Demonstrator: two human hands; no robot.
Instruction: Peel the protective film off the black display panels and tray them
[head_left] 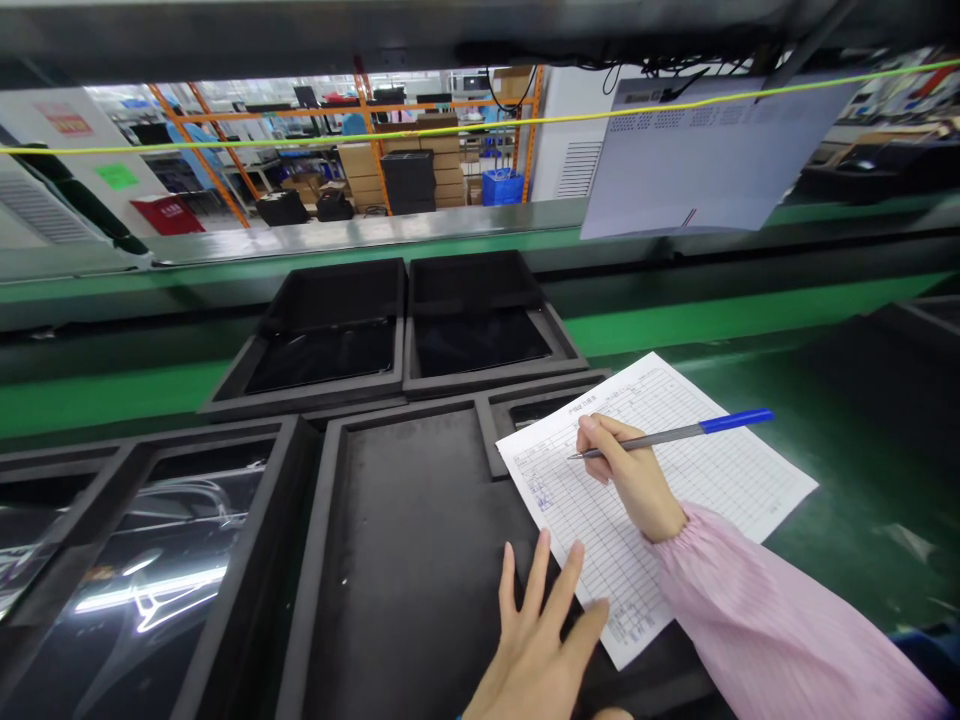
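A blue-capped pen (675, 434) is pinched in my right hand (628, 475), its tip close to the upper left part of a printed form (720, 490). Whether the tip touches the paper I cannot tell. The form is a white sheet with a ruled table and some blue handwriting at its left side. It lies slanted, partly over a black foam tray (405, 540). With fingers spread, my left hand (536, 635) is at the sheet's lower left edge, over the tray.
More foam trays with glossy dark panels stand at left (157, 560) and behind (480, 340). Green bench surface (847, 420) shows at right. A hanging white sheet (697, 160) and a yellow cord (480, 128) cross the upper view; shelving with boxes lies beyond.
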